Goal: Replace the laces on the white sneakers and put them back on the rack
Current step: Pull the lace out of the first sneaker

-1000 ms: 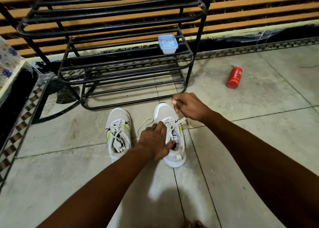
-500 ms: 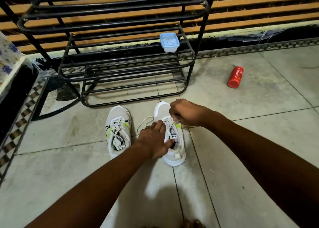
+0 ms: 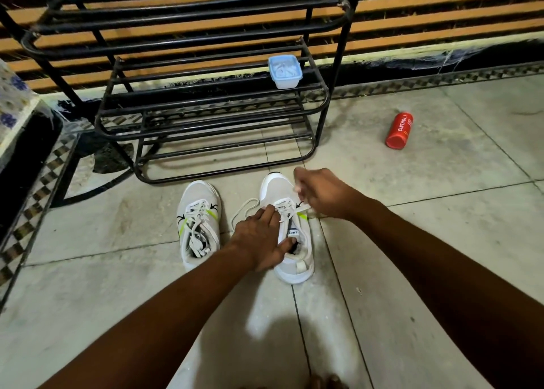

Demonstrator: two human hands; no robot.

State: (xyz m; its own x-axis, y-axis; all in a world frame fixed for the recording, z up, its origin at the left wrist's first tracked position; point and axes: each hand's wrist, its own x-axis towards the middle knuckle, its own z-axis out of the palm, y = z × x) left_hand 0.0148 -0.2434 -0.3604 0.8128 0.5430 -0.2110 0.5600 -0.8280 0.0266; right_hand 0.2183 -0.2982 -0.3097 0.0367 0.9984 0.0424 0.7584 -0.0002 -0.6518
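Two white sneakers stand side by side on the tiled floor in front of the black metal rack [image 3: 206, 118]. The left sneaker [image 3: 199, 224] is laced, its lace ends lying loose in the opening. My left hand [image 3: 262, 241] grips the collar of the right sneaker [image 3: 290, 253], thumb inside the opening and fingers laid along its left side. My right hand [image 3: 321, 191] hovers over that shoe's toe, blurred, pinching a white lace [image 3: 300, 204] that runs from the eyelets. Another loop of the lace [image 3: 244, 209] curls on the floor between the shoes.
A small blue-lidded plastic box [image 3: 285, 71] sits on the rack's middle shelf. A red canister [image 3: 399, 129] lies on the floor to the right. A raised ledge with patterned cloth [image 3: 11, 106] borders the left. A slatted wall runs behind the rack.
My right hand dipped toward the eyelets and has now pulled up and to the right with the lace. My left hand stays on the right sneaker.
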